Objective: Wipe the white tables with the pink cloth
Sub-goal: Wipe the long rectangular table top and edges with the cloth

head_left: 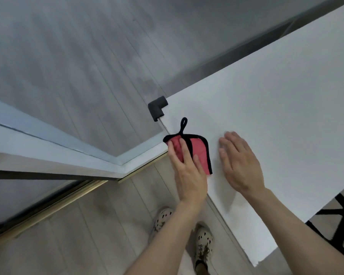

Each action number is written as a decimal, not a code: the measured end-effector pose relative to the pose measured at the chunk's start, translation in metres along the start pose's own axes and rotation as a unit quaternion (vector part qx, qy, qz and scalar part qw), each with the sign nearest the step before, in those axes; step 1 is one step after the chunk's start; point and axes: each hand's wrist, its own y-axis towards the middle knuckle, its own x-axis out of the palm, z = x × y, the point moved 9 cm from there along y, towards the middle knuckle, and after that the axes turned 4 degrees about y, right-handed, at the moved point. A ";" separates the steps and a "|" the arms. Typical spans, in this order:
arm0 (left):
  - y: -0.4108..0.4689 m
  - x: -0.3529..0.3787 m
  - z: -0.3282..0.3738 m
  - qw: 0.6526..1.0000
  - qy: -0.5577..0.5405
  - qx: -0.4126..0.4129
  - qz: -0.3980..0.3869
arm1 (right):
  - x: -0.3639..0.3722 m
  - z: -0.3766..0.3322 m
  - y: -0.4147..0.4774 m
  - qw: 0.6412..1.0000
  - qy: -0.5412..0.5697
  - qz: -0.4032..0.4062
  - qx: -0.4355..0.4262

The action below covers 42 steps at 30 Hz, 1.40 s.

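A folded, black-edged pink cloth (199,152) is pressed onto the smooth white tabletop (276,96) by the straight-fingered left hand (189,175); the right hand (240,165) is laid flat alongside, empty.

Left hand (187,173) presses pink cloth (199,145) on white table (276,96), right hand (240,161) flat beside.

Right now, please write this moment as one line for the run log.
left hand: presses pink cloth flat | right hand: flat on white table | cloth: at table edge, near black corner guard
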 end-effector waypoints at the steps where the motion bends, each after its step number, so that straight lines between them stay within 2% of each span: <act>1: 0.003 0.000 -0.003 1.000 0.000 0.007 -0.003 | -0.001 -0.002 0.015 1.000 0.002 0.005 -0.022; 4: 0.026 -0.008 -0.011 0.999 -0.001 0.040 0.036 | 0.012 -0.011 0.054 0.996 0.014 -0.019 -0.081; 7: 0.018 -0.008 -0.009 0.997 -0.046 0.013 0.068 | 0.029 -0.014 0.061 0.993 0.005 -0.029 -0.110; 11: 0.014 0.002 0.001 0.996 -0.075 0.004 0.048 | 0.029 -0.012 0.058 0.993 0.007 -0.022 -0.118; 15: 0.071 -0.012 -0.012 0.990 -0.093 -0.055 0.094 | 0.032 -0.013 0.062 0.992 0.005 -0.021 -0.125; 19: 0.008 -0.001 -0.002 0.985 -0.151 -0.028 0.074 | 0.031 -0.012 0.061 0.991 0.017 -0.017 -0.128; 23: 0.037 -0.005 -0.020 0.976 -0.190 -0.064 0.081 | 0.031 -0.014 0.063 0.991 0.028 -0.016 -0.131; 26: 0.019 -0.002 -0.011 0.976 -0.190 -0.064 0.087 | 0.031 -0.014 0.062 0.991 0.029 -0.024 -0.128; 29: -0.009 -0.004 -0.004 0.980 -0.187 -0.023 0.060 | 0.029 -0.016 0.062 0.991 0.038 -0.027 -0.123; 34: 0.064 -0.018 -0.017 0.985 -0.146 -0.049 0.078 | 0.026 -0.017 0.062 0.990 0.050 -0.023 -0.126; 36: 0.033 -0.012 -0.009 0.983 -0.161 -0.035 0.076 | 0.023 -0.019 0.062 0.990 0.056 -0.028 -0.123; 40: -0.094 0.009 0.007 0.984 -0.175 -0.004 0.025 | 0.021 -0.022 0.062 0.991 0.066 -0.040 -0.114; 42: -0.094 0.008 0.005 0.986 -0.165 0.005 0.008 | 0.022 -0.021 0.063 0.990 0.074 -0.042 -0.109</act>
